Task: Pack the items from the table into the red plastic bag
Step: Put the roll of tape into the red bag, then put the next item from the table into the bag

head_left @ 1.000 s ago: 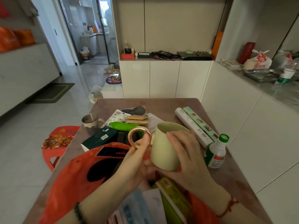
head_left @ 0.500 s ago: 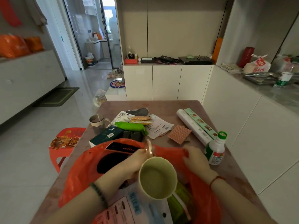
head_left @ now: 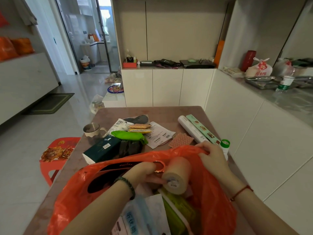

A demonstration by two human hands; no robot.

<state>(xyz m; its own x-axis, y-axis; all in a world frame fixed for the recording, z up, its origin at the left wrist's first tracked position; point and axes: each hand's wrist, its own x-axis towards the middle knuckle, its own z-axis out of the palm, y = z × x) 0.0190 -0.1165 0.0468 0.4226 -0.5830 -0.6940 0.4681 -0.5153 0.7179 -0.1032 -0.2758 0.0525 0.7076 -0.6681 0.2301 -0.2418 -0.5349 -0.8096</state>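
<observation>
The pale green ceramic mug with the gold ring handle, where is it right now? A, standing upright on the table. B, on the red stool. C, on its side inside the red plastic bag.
C: the pale green ceramic mug lies base toward the camera inside the red plastic bag, the left hand at its handle.

Glossy pale tiled floor (head_left: 33,133) with a dark mat (head_left: 50,103). White cabinets (head_left: 167,87) below a beige wall niche (head_left: 169,29). Glass door (head_left: 88,34) at left, daylit beyond. Red stool (head_left: 57,151) beside the brown surface (head_left: 169,112).
</observation>
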